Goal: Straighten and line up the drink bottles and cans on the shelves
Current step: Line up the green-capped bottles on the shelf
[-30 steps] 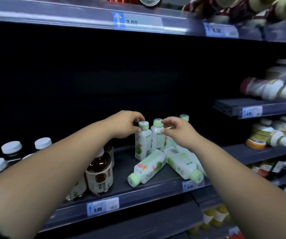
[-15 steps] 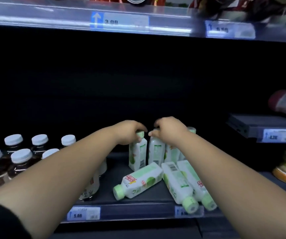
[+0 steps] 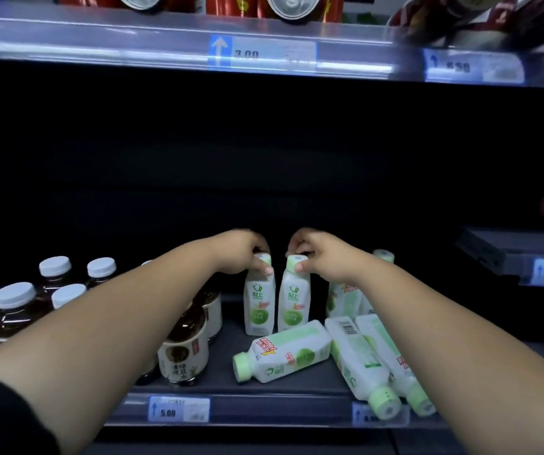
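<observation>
— Head view's all we get; what can't you make out from where you stand?

— Plenty. Back of the shelf (image 3: pixel 280 394) is pure black, nothing readable in there. Both forearms cover a lot: the left one hides most of the dark bottles (image 3: pixel 183 343) with white caps, the right one hides part of a standing white-and-green bottle (image 3: pixel 342 298) behind it.

— And the hands?

— Left hand (image 3: pixel 242 252) has its fingers clamped round the cap of one upright bottle (image 3: pixel 259 298). Right hand (image 3: pixel 319 254) has its fingers pinched on the cap of the neighbouring upright bottle (image 3: pixel 293 298). The two stand just beside each other, mid-shelf, labels facing out.

— The rest of that lot?

— Three lie on their sides in front: one tipped bottle (image 3: pixel 280 357) with its cap pointing left, two fallen bottles (image 3: pixel 359 359) with caps poking over the shelf edge, covering a price tag there. Another price tag (image 3: pixel 178 409) reads 5.00.

— Up top?

— Red cans (image 3: pixel 292 6), cut off by the frame, on the upper shelf (image 3: pixel 99 41). Right side is blurred; a side shelf (image 3: pixel 510 249) juts in, goods there unreadable.
</observation>
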